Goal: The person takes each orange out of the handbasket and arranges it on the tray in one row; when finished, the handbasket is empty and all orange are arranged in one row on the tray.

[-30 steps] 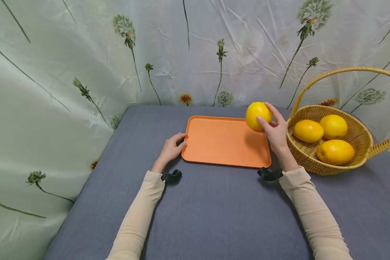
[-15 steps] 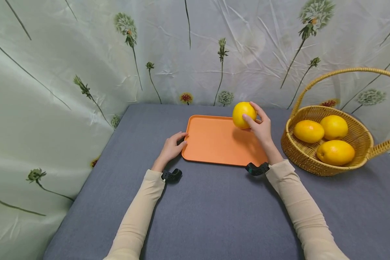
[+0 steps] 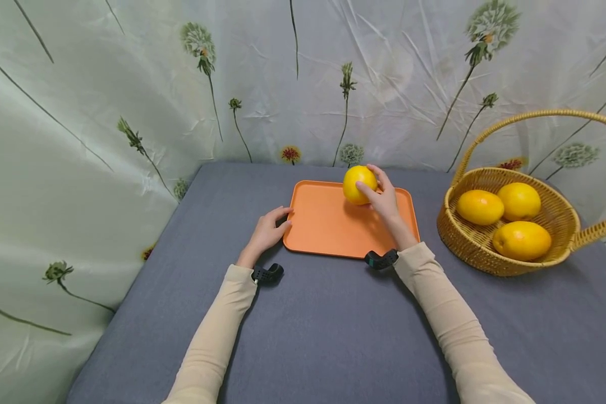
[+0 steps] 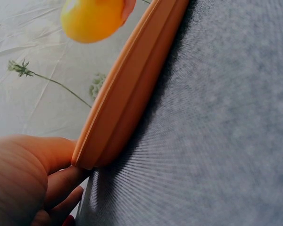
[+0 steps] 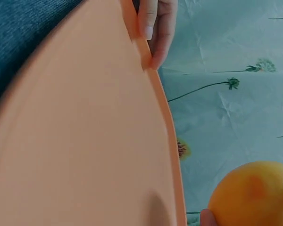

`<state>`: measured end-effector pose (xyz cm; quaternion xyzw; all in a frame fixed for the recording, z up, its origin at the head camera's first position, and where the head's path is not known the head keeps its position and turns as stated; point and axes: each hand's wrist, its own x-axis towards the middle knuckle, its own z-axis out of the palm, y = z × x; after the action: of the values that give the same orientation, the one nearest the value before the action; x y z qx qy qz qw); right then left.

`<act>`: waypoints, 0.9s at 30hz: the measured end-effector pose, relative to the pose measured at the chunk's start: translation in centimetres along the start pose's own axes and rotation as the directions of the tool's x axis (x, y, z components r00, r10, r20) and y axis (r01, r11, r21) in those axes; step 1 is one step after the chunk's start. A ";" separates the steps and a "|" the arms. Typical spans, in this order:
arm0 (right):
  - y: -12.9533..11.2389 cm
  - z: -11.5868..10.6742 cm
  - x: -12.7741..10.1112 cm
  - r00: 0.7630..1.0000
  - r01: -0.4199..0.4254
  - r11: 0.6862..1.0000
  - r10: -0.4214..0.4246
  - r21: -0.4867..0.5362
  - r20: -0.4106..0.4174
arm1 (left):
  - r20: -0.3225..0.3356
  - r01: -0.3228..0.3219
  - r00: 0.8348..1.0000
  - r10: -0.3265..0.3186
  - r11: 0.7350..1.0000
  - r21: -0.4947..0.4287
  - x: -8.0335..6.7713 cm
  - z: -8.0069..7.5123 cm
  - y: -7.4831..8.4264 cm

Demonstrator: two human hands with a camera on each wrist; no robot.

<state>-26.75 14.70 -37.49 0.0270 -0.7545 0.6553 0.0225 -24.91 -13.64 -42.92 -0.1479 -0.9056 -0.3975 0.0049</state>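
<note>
The right hand point(image 3: 384, 199) grips a yellow orange point(image 3: 359, 184) with fingers curled round its side, holding it low over the far part of the orange tray point(image 3: 328, 230), which lies on the grey bench point(image 3: 333, 325). The left hand point(image 3: 267, 230) rests with relaxed fingers against the tray's left edge, holding nothing. The fruit looks firm, round, smooth-skinned and fairly weighty, likely to roll, so a wide grasp around its middle seems safest; three more oranges point(image 3: 520, 240) lie in the wicker basket point(image 3: 464, 241) at right.
</note>
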 end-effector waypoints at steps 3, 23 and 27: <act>0.2 0.6 0.5 0.999 -0.038 0.999 0.038 0.007 0.031 | -0.007 -0.001 1.000 0.001 1.000 0.000 -0.1 0.0 0.0; 0.4 3.4 2.4 0.983 -0.184 0.972 0.178 0.148 0.051 | -0.007 -0.004 1.000 0.004 1.000 0.008 -0.1 0.1 -0.2; 0.3 3.9 2.8 0.985 -0.170 0.981 0.169 0.096 0.021 | -0.009 -0.002 1.000 0.002 1.000 0.004 -0.1 0.1 -0.2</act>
<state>-29.55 10.83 -38.11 -0.0322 -0.7214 0.6907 -0.0394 -24.85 -13.68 -43.13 -0.1472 -0.9062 -0.3964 0.0098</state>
